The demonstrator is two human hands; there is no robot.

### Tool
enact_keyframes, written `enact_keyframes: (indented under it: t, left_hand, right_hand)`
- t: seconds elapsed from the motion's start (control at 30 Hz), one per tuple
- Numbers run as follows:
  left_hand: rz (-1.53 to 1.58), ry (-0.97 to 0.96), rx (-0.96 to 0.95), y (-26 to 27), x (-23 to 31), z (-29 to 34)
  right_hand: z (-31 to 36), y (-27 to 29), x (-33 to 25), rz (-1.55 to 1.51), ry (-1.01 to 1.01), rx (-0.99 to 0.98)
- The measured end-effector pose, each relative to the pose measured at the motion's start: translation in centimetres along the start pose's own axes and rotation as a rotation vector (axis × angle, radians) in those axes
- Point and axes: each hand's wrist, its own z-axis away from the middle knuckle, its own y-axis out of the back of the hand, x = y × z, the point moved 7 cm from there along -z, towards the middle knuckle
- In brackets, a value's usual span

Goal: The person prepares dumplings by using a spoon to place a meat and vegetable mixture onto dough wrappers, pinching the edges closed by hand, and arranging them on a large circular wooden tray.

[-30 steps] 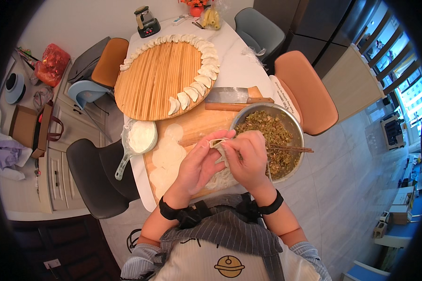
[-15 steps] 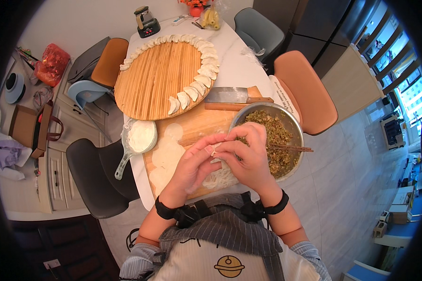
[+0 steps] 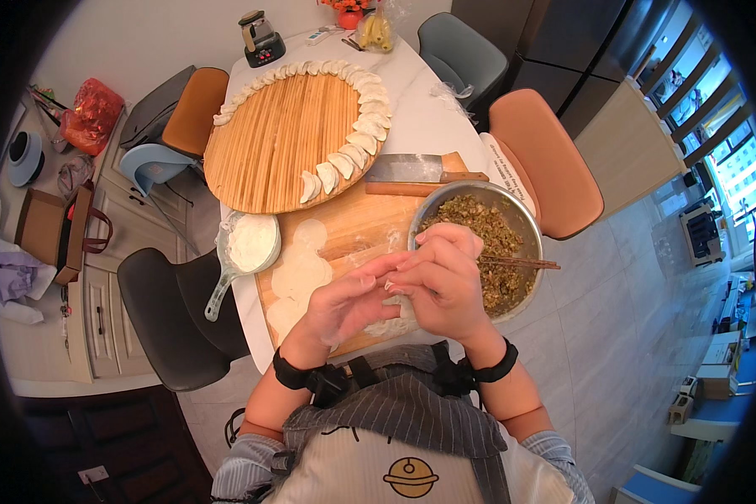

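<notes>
Over the near part of the wooden board (image 3: 353, 231), my left hand (image 3: 344, 304) and my right hand (image 3: 443, 281) meet fingertip to fingertip. Between them they pinch a dumpling (image 3: 389, 286); only a small pale bit of its dough shows, the rest covered by my fingers. Flat round dough wrappers (image 3: 301, 267) lie overlapping on the board, left of my left hand. Just right of my right hand stands a metal bowl (image 3: 536, 231) of chopped green-brown filling (image 3: 500, 231), with chopsticks (image 3: 521, 263) resting in it.
A round slatted tray (image 3: 281, 143) carries a curved row of folded dumplings (image 3: 370, 126) along its rim. A cleaver (image 3: 407, 169) lies beyond the bowl. At left, a handled bowl of flour (image 3: 250, 242) overhangs the table edge. Chairs (image 3: 546, 160) surround the table.
My right-hand fingers have shifted and closed more over the dumpling, so less dough shows. My left fingers have straightened somewhat. The tray and bowls stay in place.
</notes>
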Motion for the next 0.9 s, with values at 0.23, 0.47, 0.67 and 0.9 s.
enact_keyframes:
  t: [0.23,0.47,0.67,0.9]
  left_hand:
    - [0.047,-0.013,0.158,0.5,-1.0,-0.3]
    - [0.030,-0.019,0.276,1.5,-0.8,0.5]
    - [0.027,-0.047,0.262,0.7,-0.4,0.6]
    - [0.218,-0.044,0.197,2.6,-0.3,1.9]
  right_hand:
    - [0.5,-1.0,0.4,0.110,-0.045,-0.034]
    - [0.8,-2.9,0.6,-0.037,-0.279,-0.139]
    - [0.6,-3.6,0.2,0.031,-0.180,-0.042]
    - [0.5,-5.3,-1.4,0.149,-0.175,-0.184]
